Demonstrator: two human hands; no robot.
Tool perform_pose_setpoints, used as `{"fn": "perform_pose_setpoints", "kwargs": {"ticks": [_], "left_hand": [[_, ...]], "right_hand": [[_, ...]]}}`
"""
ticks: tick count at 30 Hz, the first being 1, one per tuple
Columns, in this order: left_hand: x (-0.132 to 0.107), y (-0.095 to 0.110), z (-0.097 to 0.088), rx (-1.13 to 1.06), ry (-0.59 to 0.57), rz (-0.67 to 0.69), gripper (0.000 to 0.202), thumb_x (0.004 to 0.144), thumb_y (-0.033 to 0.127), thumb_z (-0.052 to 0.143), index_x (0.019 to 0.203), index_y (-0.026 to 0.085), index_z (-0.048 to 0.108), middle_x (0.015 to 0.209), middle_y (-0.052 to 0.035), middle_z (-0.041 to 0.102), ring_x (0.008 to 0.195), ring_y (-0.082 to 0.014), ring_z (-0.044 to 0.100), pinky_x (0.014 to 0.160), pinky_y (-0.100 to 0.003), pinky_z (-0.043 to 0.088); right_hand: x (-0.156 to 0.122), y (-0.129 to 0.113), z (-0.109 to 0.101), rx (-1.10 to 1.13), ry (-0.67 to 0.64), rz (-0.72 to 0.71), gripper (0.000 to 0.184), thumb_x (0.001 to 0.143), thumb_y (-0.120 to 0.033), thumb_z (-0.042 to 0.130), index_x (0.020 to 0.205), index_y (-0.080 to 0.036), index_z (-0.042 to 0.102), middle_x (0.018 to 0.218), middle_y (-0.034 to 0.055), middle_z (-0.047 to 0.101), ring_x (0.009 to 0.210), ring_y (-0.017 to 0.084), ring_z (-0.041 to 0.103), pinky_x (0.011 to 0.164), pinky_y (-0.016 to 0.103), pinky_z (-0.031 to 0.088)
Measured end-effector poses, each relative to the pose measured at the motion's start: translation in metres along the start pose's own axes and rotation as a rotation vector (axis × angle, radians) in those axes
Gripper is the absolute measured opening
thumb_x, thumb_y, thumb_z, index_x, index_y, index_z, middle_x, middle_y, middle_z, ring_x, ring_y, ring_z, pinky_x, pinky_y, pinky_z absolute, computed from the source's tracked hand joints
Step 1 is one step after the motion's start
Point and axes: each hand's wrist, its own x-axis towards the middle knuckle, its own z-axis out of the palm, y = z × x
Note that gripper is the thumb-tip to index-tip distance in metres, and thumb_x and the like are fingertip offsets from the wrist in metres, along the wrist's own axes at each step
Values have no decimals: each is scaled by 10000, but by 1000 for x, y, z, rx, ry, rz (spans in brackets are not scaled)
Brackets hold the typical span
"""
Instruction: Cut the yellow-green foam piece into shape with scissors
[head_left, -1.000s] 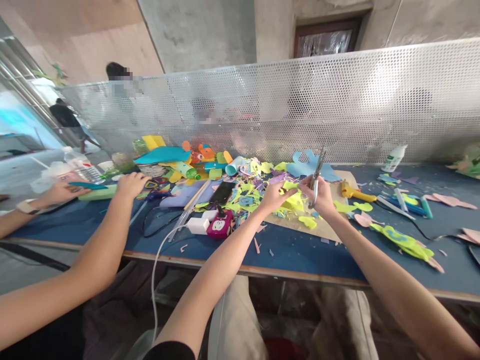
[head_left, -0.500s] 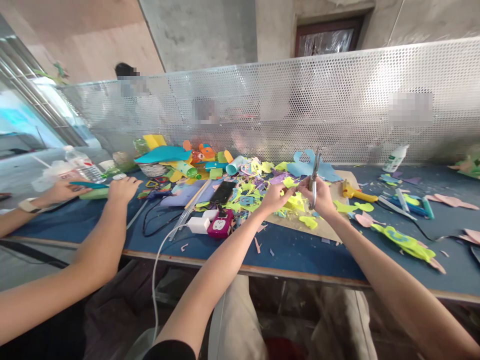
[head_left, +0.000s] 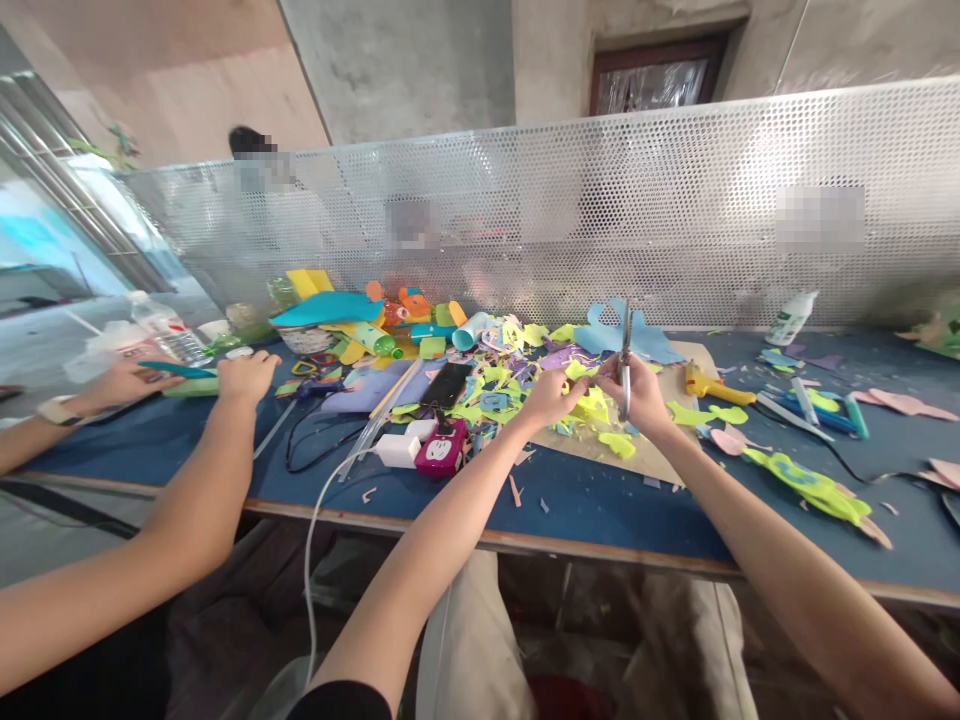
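My right hand (head_left: 641,392) is closed around a pair of scissors (head_left: 627,340), whose blades point up and away from me. Its fingertips come close to those of my left hand (head_left: 551,400), which is closed in a pinch on a small yellow-green sheet piece (head_left: 575,370). Whether the right fingertips touch that piece too, I cannot tell. Below both hands, yellow-green scraps (head_left: 592,405) lie over a brown cardboard sheet (head_left: 660,458). A light blue cut sheet (head_left: 660,343) lies just behind the scissors.
A yellow glue gun (head_left: 716,388) and a white bottle (head_left: 792,318) are on the right. To the left lie a phone (head_left: 448,385), a magenta box (head_left: 441,448) and a white charger (head_left: 397,451). A co-worker's hands (head_left: 247,378) hold a teal piece. A perforated metal screen (head_left: 525,220) stands behind.
The scissors have shifted slightly left and turned more edge-on, with my right hand turning along. My left hand stays nearly in place. The co-worker's near hand has moved slightly.
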Motion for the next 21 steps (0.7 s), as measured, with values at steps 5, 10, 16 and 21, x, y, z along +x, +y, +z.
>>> {"fn": "perform_pose_setpoints", "kwargs": {"ticks": [5,10,16,21], "left_hand": [[1,-1,1,26,54,35,599,889,724,464,607,206,568,445,12,365,422,-128,362,474,-317,246],[0,0,3,-31,102,2,573,902,681,493,606,198,577,472,2,433,428,-120,371,490,-316,267],[5,-5,-1,-256,362,-116,534,936,627,459,662,190,594,613,-16,566,584,-132,527,598,-294,424],[11,-13,-3,-386,481,-182,488,951,545,456,616,193,500,645,-16,557,636,-130,537,652,-288,454]], "right_hand": [[1,3,0,8,-24,-7,223,746,-387,676,792,-239,516,734,7,578,608,171,490,586,323,404],[1,1,-1,-14,-10,-17,219,762,-391,678,785,-231,531,735,5,576,622,173,499,616,329,414],[2,4,-5,-194,-102,82,248,823,-470,607,788,-227,572,697,1,578,656,208,528,623,337,412],[1,11,-2,-393,-224,73,348,810,-535,613,714,-221,499,639,-20,525,598,172,475,571,307,355]]}}
